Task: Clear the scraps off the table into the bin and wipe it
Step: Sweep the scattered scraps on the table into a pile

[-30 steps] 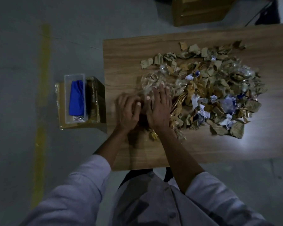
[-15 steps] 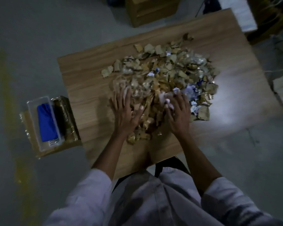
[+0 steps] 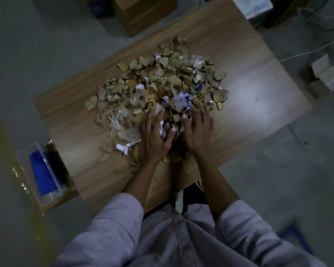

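Observation:
A big heap of scraps [image 3: 158, 83], torn brown cardboard, white paper, purple wrappers and clear film, covers the middle of the wooden table [image 3: 258, 89]. My left hand [image 3: 154, 135] lies flat on the near side of the heap, fingers spread over white paper bits. My right hand [image 3: 198, 130] lies beside it to the right, fingers straight and spread on the scraps. A small bunch of scraps sits between the two palms. A brown box [image 3: 54, 170] stands on the floor left of the table, with a clear tray [image 3: 25, 166] holding a blue cloth [image 3: 41, 176] on top.
Cardboard boxes [image 3: 143, 14] stand on the floor beyond the table's far edge. A white box [image 3: 326, 74] and a cable lie on the floor at the right. A yellow line [image 3: 0, 132] runs along the floor at the left.
Both hands have shifted rightward along the near side of the heap, and scraps have been dragged toward the table's near edge. The camera has swung, so the table looks rotated.

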The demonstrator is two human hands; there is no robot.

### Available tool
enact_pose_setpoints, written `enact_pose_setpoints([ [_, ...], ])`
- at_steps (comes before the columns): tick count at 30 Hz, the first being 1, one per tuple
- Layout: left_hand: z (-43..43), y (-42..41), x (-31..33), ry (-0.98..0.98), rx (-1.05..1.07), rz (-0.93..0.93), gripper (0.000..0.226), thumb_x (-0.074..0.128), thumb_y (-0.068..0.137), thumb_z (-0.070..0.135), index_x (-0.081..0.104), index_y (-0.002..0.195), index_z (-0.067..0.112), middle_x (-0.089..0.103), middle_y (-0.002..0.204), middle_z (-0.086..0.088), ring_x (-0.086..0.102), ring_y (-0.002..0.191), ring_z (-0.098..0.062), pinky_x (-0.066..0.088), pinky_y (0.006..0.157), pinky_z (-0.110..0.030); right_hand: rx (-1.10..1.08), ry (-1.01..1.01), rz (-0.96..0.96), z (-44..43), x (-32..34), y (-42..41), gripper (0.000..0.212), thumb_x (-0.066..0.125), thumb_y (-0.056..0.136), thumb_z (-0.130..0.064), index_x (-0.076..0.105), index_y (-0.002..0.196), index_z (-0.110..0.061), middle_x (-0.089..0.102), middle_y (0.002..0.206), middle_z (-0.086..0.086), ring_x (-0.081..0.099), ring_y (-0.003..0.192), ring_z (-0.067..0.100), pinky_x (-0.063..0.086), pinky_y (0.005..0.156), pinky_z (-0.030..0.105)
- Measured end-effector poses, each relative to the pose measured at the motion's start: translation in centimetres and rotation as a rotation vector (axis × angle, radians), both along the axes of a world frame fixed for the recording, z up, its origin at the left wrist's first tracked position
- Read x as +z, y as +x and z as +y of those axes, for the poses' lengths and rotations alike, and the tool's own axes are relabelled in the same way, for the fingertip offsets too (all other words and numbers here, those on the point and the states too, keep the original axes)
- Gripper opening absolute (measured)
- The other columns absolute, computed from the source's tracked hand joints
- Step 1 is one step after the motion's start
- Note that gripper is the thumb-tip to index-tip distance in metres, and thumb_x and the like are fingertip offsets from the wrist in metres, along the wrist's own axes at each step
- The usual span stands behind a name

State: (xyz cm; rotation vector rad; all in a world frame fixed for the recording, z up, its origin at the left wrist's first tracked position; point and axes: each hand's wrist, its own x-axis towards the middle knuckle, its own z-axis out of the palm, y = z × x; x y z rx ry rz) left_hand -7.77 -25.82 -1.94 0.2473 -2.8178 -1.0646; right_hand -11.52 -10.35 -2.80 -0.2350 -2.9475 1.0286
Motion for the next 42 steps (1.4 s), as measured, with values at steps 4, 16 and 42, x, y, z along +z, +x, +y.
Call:
enact_pose_setpoints([
  [4, 3.1, -2.5, 2.8, -0.129, 0.101, 0.044, 0.065, 0.055, 0.091, 0.058, 0.046, 0.150, 0.032, 0.030, 0.164, 0.001, 0.018, 0.154, -0.026, 0.007, 0.122, -0.054, -0.252, -0.080, 0.210, 4.7, 1.1, -3.5, 0.045, 0.056, 0.099, -0.046, 0.063, 0.128, -0.013, 0.057, 0.137, 0.011, 0.051, 0.129, 0.029, 0.042, 0.106, 0.052],
  [16, 6.1, -11.4, 1.3, -0.163, -0.130, -0.360, 0.068, 0.045, 0.094, 0.062, 0.026, 0.156, 0.040, 0.004, 0.169, 0.008, 0.005, 0.155, -0.026, 0.016, 0.118, -0.059, 0.118, -0.138, -0.099, 4.0, 0.0, -13.2, 0.061, 0.038, 0.101, -0.064, 0.060, 0.133, -0.017, 0.052, 0.144, 0.012, 0.044, 0.136, 0.030, 0.038, 0.110, 0.052],
  [42, 5.5, -14.1, -0.1, 0.042, 0.220, -0.291, 0.098, 0.050, 0.080, 0.063, 0.013, 0.161, 0.021, 0.008, 0.167, -0.001, 0.011, 0.153, -0.028, 0.010, 0.123, -0.055, 0.331, 0.028, -0.029, -3.1, 2.9, -28.2, 0.071, 0.055, 0.088, -0.071, 0.050, 0.144, -0.028, 0.027, 0.163, 0.011, 0.014, 0.153, 0.040, 0.015, 0.120, 0.060],
])
